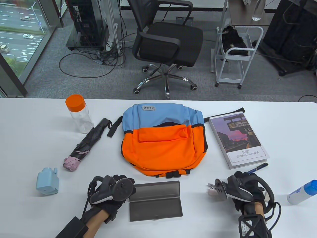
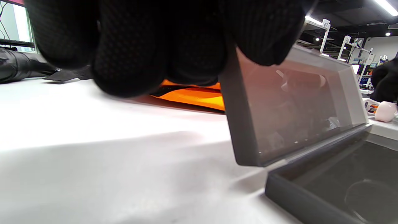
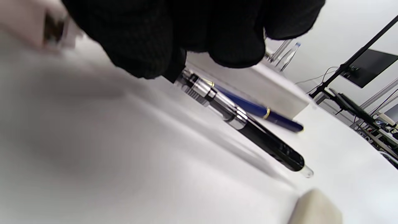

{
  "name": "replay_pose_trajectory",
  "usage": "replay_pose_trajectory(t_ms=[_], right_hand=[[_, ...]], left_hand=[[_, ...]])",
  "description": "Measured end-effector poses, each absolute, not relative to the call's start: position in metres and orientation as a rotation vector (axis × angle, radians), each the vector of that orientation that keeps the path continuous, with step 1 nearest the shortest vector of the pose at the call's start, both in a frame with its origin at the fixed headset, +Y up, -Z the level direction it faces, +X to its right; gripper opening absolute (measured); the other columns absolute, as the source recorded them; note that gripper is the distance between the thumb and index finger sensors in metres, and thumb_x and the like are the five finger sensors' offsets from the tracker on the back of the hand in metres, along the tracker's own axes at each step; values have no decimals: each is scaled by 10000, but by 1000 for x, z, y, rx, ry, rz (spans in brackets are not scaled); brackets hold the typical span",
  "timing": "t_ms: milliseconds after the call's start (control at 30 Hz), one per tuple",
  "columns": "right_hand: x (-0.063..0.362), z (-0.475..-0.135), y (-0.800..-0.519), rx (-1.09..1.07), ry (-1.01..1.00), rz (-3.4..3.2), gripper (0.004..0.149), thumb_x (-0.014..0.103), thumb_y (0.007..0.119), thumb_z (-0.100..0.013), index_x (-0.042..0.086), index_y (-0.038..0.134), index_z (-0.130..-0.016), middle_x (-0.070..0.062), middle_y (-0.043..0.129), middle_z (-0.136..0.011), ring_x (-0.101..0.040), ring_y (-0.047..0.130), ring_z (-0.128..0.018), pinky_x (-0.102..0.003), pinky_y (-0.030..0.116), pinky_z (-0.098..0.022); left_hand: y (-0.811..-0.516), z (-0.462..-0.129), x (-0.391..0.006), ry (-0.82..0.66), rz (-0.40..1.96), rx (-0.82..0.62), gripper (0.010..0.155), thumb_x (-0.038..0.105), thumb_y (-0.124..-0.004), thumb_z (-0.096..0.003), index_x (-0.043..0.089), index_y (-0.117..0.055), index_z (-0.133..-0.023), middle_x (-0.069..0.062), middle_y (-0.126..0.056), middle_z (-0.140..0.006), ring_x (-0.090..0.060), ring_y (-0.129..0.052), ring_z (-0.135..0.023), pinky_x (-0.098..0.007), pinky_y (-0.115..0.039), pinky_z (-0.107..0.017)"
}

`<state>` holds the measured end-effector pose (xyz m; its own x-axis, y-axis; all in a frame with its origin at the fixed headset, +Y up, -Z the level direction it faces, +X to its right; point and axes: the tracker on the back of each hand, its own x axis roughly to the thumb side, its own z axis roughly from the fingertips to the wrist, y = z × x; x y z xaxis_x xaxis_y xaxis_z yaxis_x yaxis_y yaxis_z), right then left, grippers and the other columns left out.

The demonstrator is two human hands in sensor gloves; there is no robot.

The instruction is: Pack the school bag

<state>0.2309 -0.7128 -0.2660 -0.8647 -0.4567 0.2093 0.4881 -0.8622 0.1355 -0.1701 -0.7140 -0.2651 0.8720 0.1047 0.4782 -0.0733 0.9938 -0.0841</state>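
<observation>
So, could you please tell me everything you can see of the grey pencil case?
The translucent smoky-grey plastic pencil case lies open on the white table, just below the orange-and-blue backpack. It is a long rectangular box with a hinged lid; nothing shows in its tray. The left hand rests at the lid's left end, the gloved fingers holding the lid tilted up.

Two pens (image 3: 248,130), one backpack (image 1: 163,143)

Beyond the white table (image 1: 29,138) we've got a black mesh office chair (image 1: 165,44) on grey carpet, a white metal trolley (image 1: 237,57) with a black bag (image 1: 234,41) on it, a cable tangle (image 1: 104,53) under a black equipment rack (image 1: 85,23), and a window (image 1: 17,37) at left overlooking a road.
</observation>
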Motion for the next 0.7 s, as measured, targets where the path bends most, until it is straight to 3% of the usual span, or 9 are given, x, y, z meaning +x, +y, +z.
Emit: replay_pose_trajectory(t_ms=[167, 267, 333, 467, 567, 700], right_hand=[[207, -255, -636, -285, 121, -2689, 451, 332, 872, -383, 208, 815, -812, -64, 790, -745, -305, 842, -687, -621, 669, -653], [159, -238, -599, -505, 290, -2794, 452, 349, 861, -396, 193, 817, -819, -75, 796, -744, -316, 843, -686, -630, 664, -653], [123, -227, -589, -698, 335, -2835, 456, 356, 855, -403, 180, 818, -822, -81, 803, -736, -320, 847, -678, -635, 664, -653], [42, -201, -598, -1164, 333, -2829, 462, 369, 844, -405, 169, 820, -820, -81, 817, -721, -312, 861, -664, -627, 680, -649], [-2, -194, -630, -1387, 107, -2827, 467, 365, 842, -403, 150, 823, -817, -90, 824, -703, -315, 863, -649, -631, 679, -647], [-29, -201, -682, -1377, -46, -2759, 465, 359, 842, -403, 140, 830, -812, -97, 829, -692, -317, 867, -637, -632, 680, -638]], left_hand=[[-714, -265, -170, -504, 88, -62, 547, 438, -809, -428, 110, -950, -843, -30, -1017, -564, -239, -1017, -450, -524, -885, -473], [-714, -266, -170, -503, 89, -62, 547, 435, -809, -428, 108, -949, -843, -31, -1016, -565, -239, -1016, -451, -524, -884, -475], [-714, -266, -170, -502, 89, -60, 547, 436, -809, -428, 108, -950, -843, -31, -1016, -565, -239, -1016, -450, -524, -884, -476], [-714, -265, -171, -497, 91, -63, 547, 435, -810, -427, 107, -951, -842, -31, -1017, -564, -240, -1016, -450, -525, -884, -475], [-714, -265, -171, -495, 92, -67, 542, 427, -811, -424, 108, -953, -838, -32, -1016, -560, -239, -1015, -449, -526, -883, -477], [-714, -266, -172, -495, 94, -68, 541, 424, -813, -421, 107, -954, -836, -33, -1016, -557, -240, -1015, -446, -526, -883, -477]])
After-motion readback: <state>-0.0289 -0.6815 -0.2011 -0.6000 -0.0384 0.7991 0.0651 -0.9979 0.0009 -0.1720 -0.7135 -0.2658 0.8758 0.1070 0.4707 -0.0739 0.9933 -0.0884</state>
